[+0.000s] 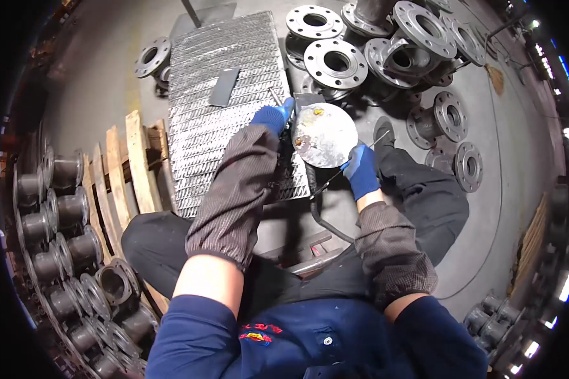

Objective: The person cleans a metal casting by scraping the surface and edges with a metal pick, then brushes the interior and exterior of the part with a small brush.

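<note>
The right hand, in a blue glove, grips 1 thin rod near the round, blotchy pale disc; the rod slants from near left to far right, its middle hidden by the glove. The left hand is just beside the disc's left edge, its grip unclear, above a ridged metal grate, with grey, hole-rimmed pipes beyond.

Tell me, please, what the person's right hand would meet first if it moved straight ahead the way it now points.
Most likely the pale round disc, whose lower right edge lies just ahead of the gloved right hand; depth is unclear here, so they may already touch.
</note>
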### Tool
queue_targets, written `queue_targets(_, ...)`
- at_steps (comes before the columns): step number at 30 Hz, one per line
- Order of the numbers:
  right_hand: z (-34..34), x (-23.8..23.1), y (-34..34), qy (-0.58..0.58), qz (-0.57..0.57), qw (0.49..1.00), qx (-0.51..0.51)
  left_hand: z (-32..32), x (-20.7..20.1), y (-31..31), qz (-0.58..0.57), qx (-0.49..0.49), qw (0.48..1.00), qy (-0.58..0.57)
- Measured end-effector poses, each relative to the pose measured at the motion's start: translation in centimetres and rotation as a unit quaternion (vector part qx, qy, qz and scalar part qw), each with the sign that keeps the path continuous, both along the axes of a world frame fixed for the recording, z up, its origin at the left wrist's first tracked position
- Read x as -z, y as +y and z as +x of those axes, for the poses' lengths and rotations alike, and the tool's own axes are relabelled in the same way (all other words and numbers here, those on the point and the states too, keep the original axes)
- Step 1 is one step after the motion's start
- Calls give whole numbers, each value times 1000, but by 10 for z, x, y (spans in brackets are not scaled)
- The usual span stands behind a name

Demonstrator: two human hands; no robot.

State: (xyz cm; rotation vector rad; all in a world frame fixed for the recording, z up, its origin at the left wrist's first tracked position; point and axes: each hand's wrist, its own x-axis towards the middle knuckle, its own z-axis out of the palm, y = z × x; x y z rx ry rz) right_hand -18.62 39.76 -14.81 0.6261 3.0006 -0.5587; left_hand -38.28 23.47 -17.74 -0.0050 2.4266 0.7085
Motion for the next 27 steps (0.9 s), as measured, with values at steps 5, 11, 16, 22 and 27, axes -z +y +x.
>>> queue_targets(5,20,20,7,115,-14,993,9,-9,-1,8,-81,188,976,80)
queue_targets(11,42,41,51,298,-583,732,188,-9,5,-26,-142,190,966,106)
queue_targets(16,21,44,52,281,-509,789,201,-72,52,-160,-169,-17,981,94)
queue_targets(22,51,118,130,355,-594,712,116,-51,47,-148,-204,66,975,60)
queue_targets(27,15,-52,131,375,-482,732,303,-50,-29,-141,-295,214,915,174)
